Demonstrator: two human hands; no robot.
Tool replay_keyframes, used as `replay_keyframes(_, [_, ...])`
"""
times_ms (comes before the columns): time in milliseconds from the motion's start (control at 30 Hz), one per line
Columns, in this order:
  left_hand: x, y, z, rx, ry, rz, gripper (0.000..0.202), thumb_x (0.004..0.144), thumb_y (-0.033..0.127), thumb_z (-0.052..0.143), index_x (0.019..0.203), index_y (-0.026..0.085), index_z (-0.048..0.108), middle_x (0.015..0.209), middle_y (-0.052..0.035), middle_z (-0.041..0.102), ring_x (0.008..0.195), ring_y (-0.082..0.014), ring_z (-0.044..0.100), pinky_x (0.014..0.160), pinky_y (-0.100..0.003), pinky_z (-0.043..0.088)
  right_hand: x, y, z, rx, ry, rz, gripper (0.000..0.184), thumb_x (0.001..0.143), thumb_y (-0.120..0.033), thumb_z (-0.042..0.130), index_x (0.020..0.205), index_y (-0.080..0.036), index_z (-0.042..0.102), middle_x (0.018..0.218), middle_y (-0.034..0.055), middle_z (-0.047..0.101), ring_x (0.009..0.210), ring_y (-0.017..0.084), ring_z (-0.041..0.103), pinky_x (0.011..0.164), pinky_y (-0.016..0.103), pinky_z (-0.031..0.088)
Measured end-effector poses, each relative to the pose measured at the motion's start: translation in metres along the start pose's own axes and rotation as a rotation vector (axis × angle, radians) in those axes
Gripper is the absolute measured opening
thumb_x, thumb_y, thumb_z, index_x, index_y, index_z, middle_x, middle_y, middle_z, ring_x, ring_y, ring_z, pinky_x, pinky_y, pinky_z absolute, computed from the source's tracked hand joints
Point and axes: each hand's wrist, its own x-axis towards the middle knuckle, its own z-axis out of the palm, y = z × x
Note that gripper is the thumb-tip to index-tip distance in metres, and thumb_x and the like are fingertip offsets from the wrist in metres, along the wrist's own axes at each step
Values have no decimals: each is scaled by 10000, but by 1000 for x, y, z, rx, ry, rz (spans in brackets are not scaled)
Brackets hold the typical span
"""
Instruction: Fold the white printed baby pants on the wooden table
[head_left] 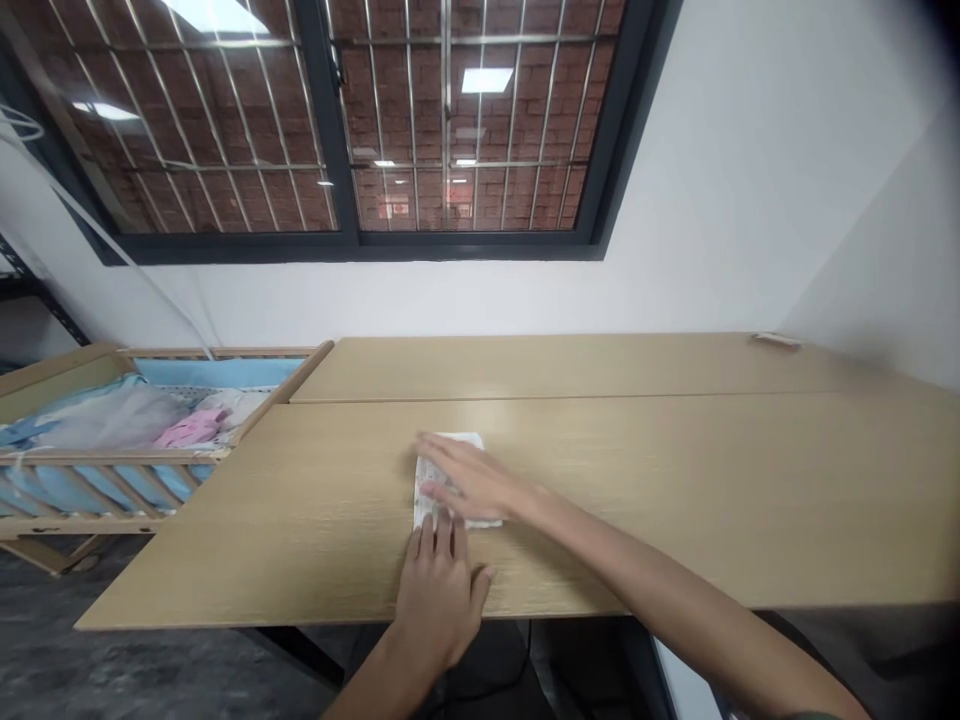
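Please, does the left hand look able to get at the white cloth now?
Probably yes: the left hand has its fingertips at the near edge of the white cloth. The right hand covers much of the middle, though.

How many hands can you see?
2. The left hand is over the front of the table, its fingertips at the white cloth's near edge. The right hand is flat over the cloth.
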Motion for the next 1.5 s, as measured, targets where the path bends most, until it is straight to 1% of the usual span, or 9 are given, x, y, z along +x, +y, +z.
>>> replay_keyframes(133, [-7,-8,15,-51,40,84,440,972,402,485,1309,177,657,1285,-182,668,1222,-401,589,995,-574,497,-11,-35,11,139,-299,-179,618,1042,-461,414,1608,-260,267,1678,47,191,1552,212,165,1263,385,151])
replay_keyframes(267, [-4,-13,17,-50,104,126,440,945,297,517,1369,234,616,1250,-148,694,1157,-360,634,949,-540,535,-19,-30,29,238,-446,-117,611,1053,-512,351,1607,-268,268,1668,27,207,1554,188,132,1273,362,100])
replay_keyframes(433, [-10,-13,23,-31,131,100,393,979,384,500,1257,171,678,1246,-168,685,1167,-370,624,992,-570,510,-19,3,37,251,-416,-10,582,1065,-516,314,1599,-288,277,1663,24,223,1553,203,143,1275,425,90])
replay_keyframes(733, [-12,-20,37,28,181,89,549,967,419,523,1454,166,509,1465,-180,536,1374,-385,471,1018,-520,504,15,84,37,56,-283,58,588,1057,-481,362,1596,-256,297,1667,48,200,1555,217,141,1272,440,85])
replay_keyframes(933, [-14,-16,39,6,173,103,574,962,417,525,1469,150,489,1509,-210,479,1355,-398,493,1019,-537,505,25,101,41,-48,-231,35,612,1056,-502,319,1611,-254,247,1672,42,187,1557,223,132,1266,473,47])
replay_keyframes(1067, [-6,-21,24,-29,118,87,513,952,378,530,1387,110,566,1441,-227,546,1316,-397,530,1034,-561,485,22,92,41,-109,-157,-14,601,1049,-457,340,1591,-197,314,1656,92,252,1548,243,178,1259,473,98])
replay_keyframes(1200, [8,-55,3,-206,36,153,352,980,346,494,1253,191,652,1300,-134,672,1217,-290,619,1061,-497,490,8,66,33,-201,-29,-61,487,1030,-342,393,1462,-148,507,1580,170,400,1486,292,321,1210,517,218])
replay_keyframes(1367, [4,-84,-1,-239,85,255,380,982,372,498,1281,173,621,1361,-139,634,1269,-272,594,1050,-459,523,-35,13,18,-147,-43,107,427,1044,-396,376,1222,-147,673,1217,187,677,1179,304,610,1082,540,391])
replay_keyframes(1500, [-24,-72,1,-196,129,288,475,966,463,536,1324,152,578,1364,-153,631,1248,-293,609,1021,-472,550,-84,-25,19,-25,-136,228,630,994,-577,445,1435,-141,554,1472,203,530,1399,335,462,1163,529,342])
